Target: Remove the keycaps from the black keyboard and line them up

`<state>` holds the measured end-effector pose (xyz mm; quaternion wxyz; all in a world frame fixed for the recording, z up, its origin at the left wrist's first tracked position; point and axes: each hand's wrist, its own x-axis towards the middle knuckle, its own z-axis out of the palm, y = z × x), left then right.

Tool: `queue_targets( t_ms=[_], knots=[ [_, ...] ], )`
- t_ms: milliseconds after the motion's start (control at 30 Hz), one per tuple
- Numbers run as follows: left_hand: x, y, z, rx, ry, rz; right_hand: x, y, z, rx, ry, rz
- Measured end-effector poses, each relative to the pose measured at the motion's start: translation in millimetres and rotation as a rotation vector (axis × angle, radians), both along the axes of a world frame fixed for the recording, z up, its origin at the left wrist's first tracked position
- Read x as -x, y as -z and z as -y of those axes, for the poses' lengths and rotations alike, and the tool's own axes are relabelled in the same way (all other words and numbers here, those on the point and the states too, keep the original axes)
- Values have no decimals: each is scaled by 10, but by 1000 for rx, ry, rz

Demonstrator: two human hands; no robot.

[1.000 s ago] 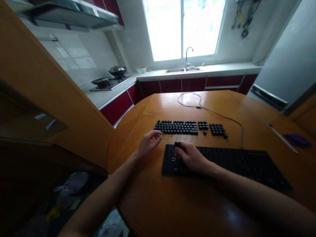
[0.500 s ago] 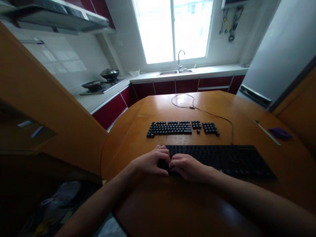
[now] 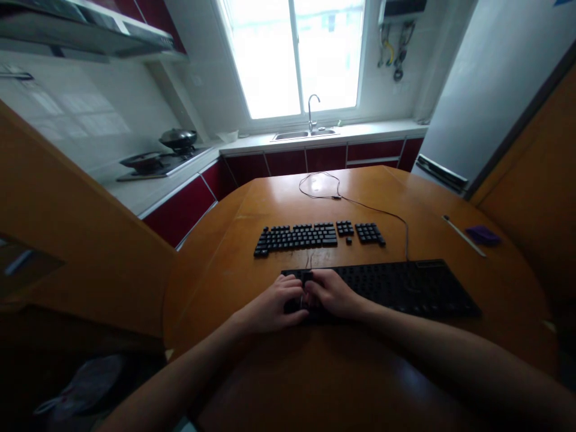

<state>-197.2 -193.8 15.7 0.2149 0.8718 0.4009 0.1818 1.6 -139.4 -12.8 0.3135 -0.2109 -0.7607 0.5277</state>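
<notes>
A black keyboard (image 3: 405,288) with its keycaps off lies near the front of the wooden table. My left hand (image 3: 274,306) curls over its left end, fingers on top and thumb at the near edge. Just beside it, my right hand (image 3: 335,294) is closed on a small dark tool with two thin wires pointing away, which looks like a wire keycap puller (image 3: 308,275). My fingers hide part of the tool and the keyboard's left end. Behind the keyboard, black keycaps (image 3: 297,236) sit in keyboard order, with the number pad caps (image 3: 369,233) to the right.
The keyboard's cable (image 3: 378,209) loops across the far part of the wooden table (image 3: 216,264). At the right lie a thin light stick with a dark tip (image 3: 465,237) and a purple cloth-like item (image 3: 483,234). Beyond are a counter with a sink (image 3: 292,135) and a stove (image 3: 166,163).
My right hand has turned and lifted slightly at the keyboard's left end, and the dark tool with its thin wires now shows. The view has shifted a little to the right.
</notes>
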Motion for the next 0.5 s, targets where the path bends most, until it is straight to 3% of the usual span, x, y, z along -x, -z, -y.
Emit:
queue_targets(
  t_ms=[167, 300, 400, 500],
  knots=[
    [20, 66, -24, 0, -76, 117, 10, 44, -16, 41, 84, -66],
    [29, 175, -54, -87, -250, 267, -1, 53, 10, -128, 260, -92],
    [13, 210, -58, -147, -279, 308, -7, 43, 24, -243, 313, -113],
    [-3, 217, -59, -209, -299, 320, -3, 49, 29, -262, 332, -154]
  ],
)
